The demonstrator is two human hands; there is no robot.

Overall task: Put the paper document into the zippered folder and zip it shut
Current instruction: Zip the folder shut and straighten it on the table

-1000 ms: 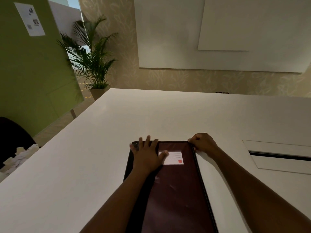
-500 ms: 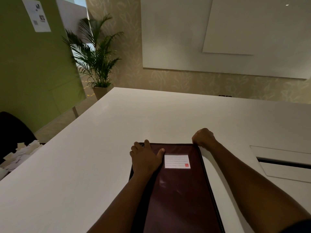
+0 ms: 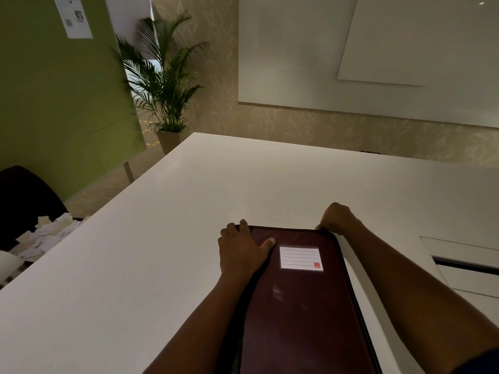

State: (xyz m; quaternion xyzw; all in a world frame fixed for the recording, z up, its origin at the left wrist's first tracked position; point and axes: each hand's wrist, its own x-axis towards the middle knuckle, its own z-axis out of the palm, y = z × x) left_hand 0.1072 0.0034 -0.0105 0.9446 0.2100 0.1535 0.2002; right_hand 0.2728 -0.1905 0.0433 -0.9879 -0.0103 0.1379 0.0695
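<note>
A dark maroon zippered folder (image 3: 302,306) lies flat on the white table (image 3: 135,265), its long side running away from me. Near its far end is a white lined label (image 3: 301,258). My left hand (image 3: 240,252) presses on the far left corner, fingers curled over the far edge and thumb on the cover. My right hand (image 3: 337,218) is closed in a pinch at the far right corner, on the zipper track. The zipper pull is hidden under its fingers. No paper document is visible.
A recessed cable hatch (image 3: 464,265) sits in the table to the right of my right arm. A black chair (image 3: 24,195) and a heap of paper scraps (image 3: 46,236) are off the left edge. A potted palm (image 3: 167,85) stands beyond the far left corner.
My left fingers have gone from spread to curled over the folder's far edge. My right hand has stayed pinched at the far right corner. The camera has shifted slightly.
</note>
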